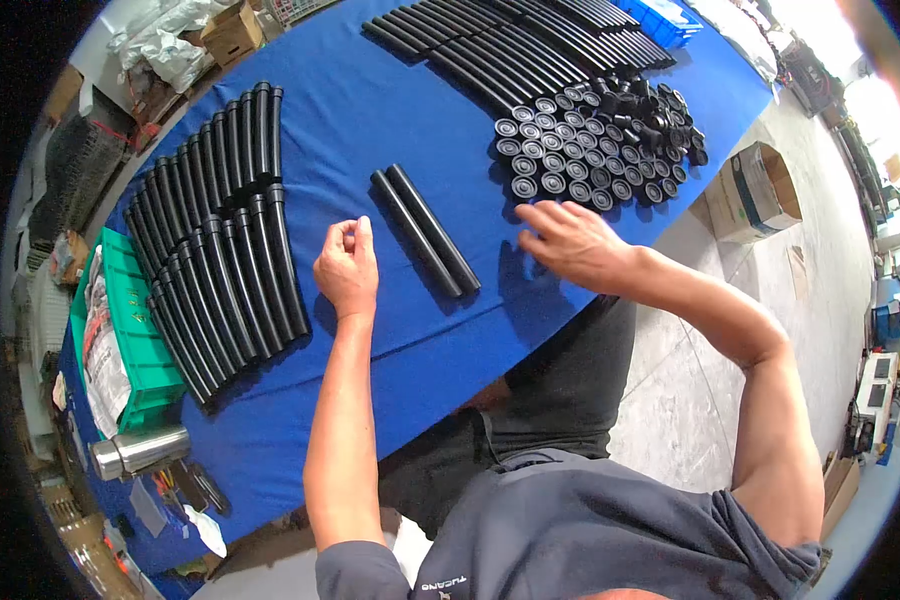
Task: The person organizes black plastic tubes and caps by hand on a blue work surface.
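Observation:
Two black tubes lie side by side on the blue cloth, between my hands. My left hand is just left of them, its fingers curled closed with the thumb up; whether anything is inside cannot be made out. My right hand hovers palm down to the right of the tubes, fingers apart and holding nothing. Its fingertips are near the lower edge of a cluster of round black caps. Left of my left hand, rows of black tubes with collared ends are laid out.
More black tubes lie in rows at the far side. A blue crate stands behind them. At the left are a green crate, a metal cylinder and small tools. A cardboard box stands on the floor at the right.

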A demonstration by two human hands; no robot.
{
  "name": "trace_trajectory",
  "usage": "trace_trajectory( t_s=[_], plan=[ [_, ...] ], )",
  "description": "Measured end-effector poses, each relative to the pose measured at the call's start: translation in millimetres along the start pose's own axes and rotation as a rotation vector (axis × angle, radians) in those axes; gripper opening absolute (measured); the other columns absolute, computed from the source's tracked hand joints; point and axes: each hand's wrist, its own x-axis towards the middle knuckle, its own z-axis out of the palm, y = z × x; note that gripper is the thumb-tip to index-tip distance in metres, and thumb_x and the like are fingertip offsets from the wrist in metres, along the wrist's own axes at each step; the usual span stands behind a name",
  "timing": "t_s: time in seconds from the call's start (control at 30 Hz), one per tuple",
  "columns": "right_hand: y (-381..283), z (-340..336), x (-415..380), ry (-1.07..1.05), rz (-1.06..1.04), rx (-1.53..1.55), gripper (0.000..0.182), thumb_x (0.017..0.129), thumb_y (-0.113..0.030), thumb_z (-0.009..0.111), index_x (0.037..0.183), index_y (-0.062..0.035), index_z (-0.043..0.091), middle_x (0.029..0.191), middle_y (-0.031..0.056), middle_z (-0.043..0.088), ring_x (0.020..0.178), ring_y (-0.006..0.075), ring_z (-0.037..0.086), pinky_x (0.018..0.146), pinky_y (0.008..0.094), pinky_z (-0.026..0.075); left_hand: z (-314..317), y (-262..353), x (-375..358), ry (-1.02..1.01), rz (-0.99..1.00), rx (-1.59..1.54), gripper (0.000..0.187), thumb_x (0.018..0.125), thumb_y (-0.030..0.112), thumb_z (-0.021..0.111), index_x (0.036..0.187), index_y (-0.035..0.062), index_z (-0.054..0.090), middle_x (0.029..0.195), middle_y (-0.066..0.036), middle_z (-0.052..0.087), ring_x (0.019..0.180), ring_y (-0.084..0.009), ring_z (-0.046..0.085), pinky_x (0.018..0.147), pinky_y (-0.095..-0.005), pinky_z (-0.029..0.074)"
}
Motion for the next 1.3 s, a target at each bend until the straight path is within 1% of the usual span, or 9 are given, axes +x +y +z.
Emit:
trace_trajectory(
  t_s=[0.07, 0.13, 0.23, 0.4, 0.63, 0.8, 0.93, 1.13, 1.3],
  plan=[
    [12, -18, -6, 0.052, 0.206, 0.227, 0.040, 0.073, -0.018, 0.074, 0.106, -0.0030, 0.057, 0.105, 0.0134, 0.055, 0.101, 0.0309, 0.058, 0.085, 0.0427, 0.052, -2, 1, 0, 0.007, -0.007, -0.008, 0.030, 0.091, 0.036, 0.070, 0.087, 0.0064, 0.070, 0.063, -0.008, 0.065, 0.057, -0.0234, 0.064, 0.057, -0.0390, 0.049],
    [13, -30, -13, -0.065, 0.430, 0.332, 0.050, 0.079, -0.027, 0.078, 0.118, -0.0025, 0.058, 0.104, 0.0138, 0.055, 0.100, 0.0308, 0.059, 0.085, 0.0402, 0.051, -1, 3, -1, 0.018, -0.010, -0.015, 0.030, 0.091, 0.036, 0.070, 0.087, 0.0061, 0.070, 0.063, -0.008, 0.065, 0.056, -0.0235, 0.064, 0.057, -0.0389, 0.049],
    [6, -9, -19, -0.155, 0.391, 0.258, 0.053, 0.078, -0.030, 0.079, 0.117, -0.0014, 0.057, 0.098, 0.0136, 0.055, 0.096, 0.0304, 0.059, 0.081, 0.0415, 0.052, -3, 6, -1, -0.021, -0.029, 0.007, 0.030, 0.091, 0.035, 0.070, 0.088, 0.0054, 0.070, 0.065, -0.009, 0.066, 0.058, -0.0242, 0.064, 0.057, -0.0392, 0.049],
    [8, 16, -15, -0.046, 0.376, 0.203, 0.009, 0.084, -0.008, 0.056, 0.091, -0.0020, 0.056, 0.087, 0.0145, 0.059, 0.083, 0.0314, 0.067, 0.070, 0.0424, 0.056, 3, -2, -2, 0.026, 0.046, -0.072, 0.029, 0.092, 0.033, 0.070, 0.087, 0.0036, 0.070, 0.067, -0.010, 0.066, 0.060, -0.0231, 0.064, 0.060, -0.0376, 0.049],
    [23, 23, 0, -0.059, 0.447, 0.165, 0.016, 0.084, -0.011, 0.061, 0.094, -0.0007, 0.054, 0.091, 0.0132, 0.059, 0.086, 0.0302, 0.067, 0.067, 0.0433, 0.056, 0, 1, -2, 0.006, 0.044, -0.041, 0.031, 0.092, 0.032, 0.069, 0.085, 0.0023, 0.069, 0.064, -0.008, 0.064, 0.058, -0.0206, 0.060, 0.060, -0.0371, 0.048],
    [34, 8, -9, -0.054, 0.472, 0.230, 0.033, 0.086, -0.030, 0.070, 0.098, -0.0015, 0.058, 0.094, 0.0134, 0.061, 0.089, 0.0299, 0.066, 0.070, 0.0440, 0.057, 1, 0, -3, -0.024, 0.013, -0.072, 0.031, 0.092, 0.031, 0.070, 0.083, 0.0015, 0.069, 0.061, -0.005, 0.060, 0.056, -0.0149, 0.053, 0.057, -0.0343, 0.045],
    [118, -6, -14, 0.110, 0.570, 0.104, 0.027, 0.086, -0.029, 0.069, 0.095, -0.0040, 0.063, 0.095, 0.0146, 0.064, 0.088, 0.0320, 0.068, 0.073, 0.0437, 0.058, 3, -3, -3, -0.012, 0.012, -0.083, 0.030, 0.093, 0.030, 0.070, 0.083, 0.0013, 0.068, 0.061, -0.005, 0.060, 0.055, -0.0143, 0.053, 0.056, -0.0336, 0.044],
    [264, 34, -30, -0.095, 0.743, 0.193, 0.042, 0.079, -0.005, 0.059, 0.121, -0.0077, 0.063, 0.116, 0.0232, 0.060, 0.114, 0.0400, 0.059, 0.094, 0.0486, 0.052, -2, 3, -1, -0.052, -0.033, -0.016, 0.033, 0.094, 0.031, 0.069, 0.085, -0.0002, 0.069, 0.066, -0.004, 0.063, 0.060, -0.0124, 0.054, 0.059, -0.0320, 0.045],
    [270, 40, -18, -0.397, 0.717, 0.175, 0.055, 0.084, -0.014, 0.065, 0.137, -0.0113, 0.055, 0.128, 0.0220, 0.057, 0.122, 0.0405, 0.054, 0.102, 0.0481, 0.046, 1, 3, -1, -0.022, -0.037, 0.000, 0.032, 0.092, 0.032, 0.070, 0.085, 0.0006, 0.070, 0.063, -0.006, 0.062, 0.057, -0.0161, 0.056, 0.058, -0.0339, 0.046]
  ],
)
